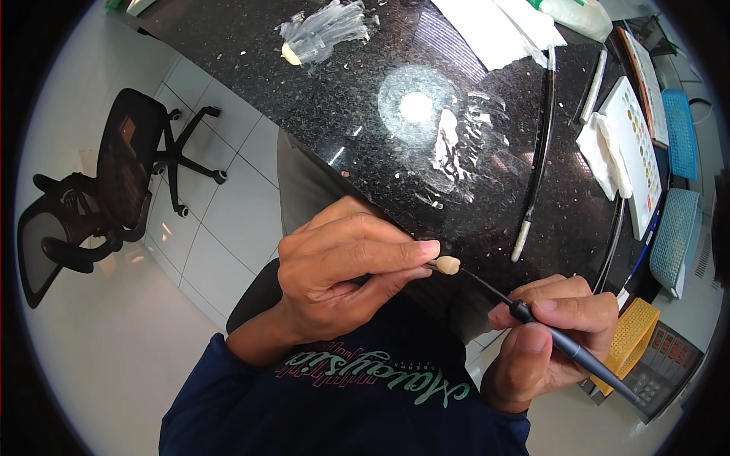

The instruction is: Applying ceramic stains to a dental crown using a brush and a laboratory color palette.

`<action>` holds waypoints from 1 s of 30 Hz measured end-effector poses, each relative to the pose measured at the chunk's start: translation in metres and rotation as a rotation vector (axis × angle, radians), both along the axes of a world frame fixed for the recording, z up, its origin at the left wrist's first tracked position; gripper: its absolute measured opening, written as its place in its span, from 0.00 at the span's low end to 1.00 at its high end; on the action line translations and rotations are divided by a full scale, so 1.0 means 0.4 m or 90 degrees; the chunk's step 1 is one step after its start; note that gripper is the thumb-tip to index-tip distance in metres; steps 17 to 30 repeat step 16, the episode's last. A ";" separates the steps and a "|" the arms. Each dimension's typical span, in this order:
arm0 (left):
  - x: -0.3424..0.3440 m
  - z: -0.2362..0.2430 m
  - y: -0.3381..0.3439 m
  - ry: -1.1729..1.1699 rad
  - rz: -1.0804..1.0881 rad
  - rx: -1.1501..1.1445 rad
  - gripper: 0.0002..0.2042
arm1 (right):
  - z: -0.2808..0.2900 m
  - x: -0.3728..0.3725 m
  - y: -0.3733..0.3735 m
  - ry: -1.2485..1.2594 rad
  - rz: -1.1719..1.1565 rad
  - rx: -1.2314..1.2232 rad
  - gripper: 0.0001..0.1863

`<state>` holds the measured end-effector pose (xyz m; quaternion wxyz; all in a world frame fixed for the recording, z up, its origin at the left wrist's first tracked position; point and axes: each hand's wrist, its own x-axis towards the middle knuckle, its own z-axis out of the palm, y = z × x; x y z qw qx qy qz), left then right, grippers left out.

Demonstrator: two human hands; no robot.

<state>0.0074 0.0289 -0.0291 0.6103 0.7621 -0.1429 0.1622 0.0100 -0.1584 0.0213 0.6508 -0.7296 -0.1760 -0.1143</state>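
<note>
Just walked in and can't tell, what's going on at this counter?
A person works over a black speckled counter. The left hand pinches a small cream tooth-shaped piece on a thin pin. The right hand holds a fine dark-handled brush, its tip touching the piece. Another brush and a colour chart lie further back.

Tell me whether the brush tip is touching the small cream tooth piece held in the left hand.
Touching. The head view shows the thin brush in the right hand running up to the cream tooth piece, pinched by the left hand, with no gap visible.
</note>
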 end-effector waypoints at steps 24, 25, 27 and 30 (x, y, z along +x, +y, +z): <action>0.000 -0.001 0.000 0.004 0.003 0.007 0.08 | 0.000 0.002 -0.007 0.004 0.027 -0.029 0.14; 0.000 -0.001 0.000 0.004 0.003 0.007 0.08 | 0.000 0.002 -0.007 0.004 0.027 -0.029 0.14; 0.000 -0.001 0.000 0.004 0.003 0.007 0.08 | 0.000 0.002 -0.007 0.004 0.027 -0.029 0.14; 0.000 -0.001 0.000 0.004 0.003 0.007 0.08 | 0.000 0.002 -0.007 0.004 0.027 -0.029 0.14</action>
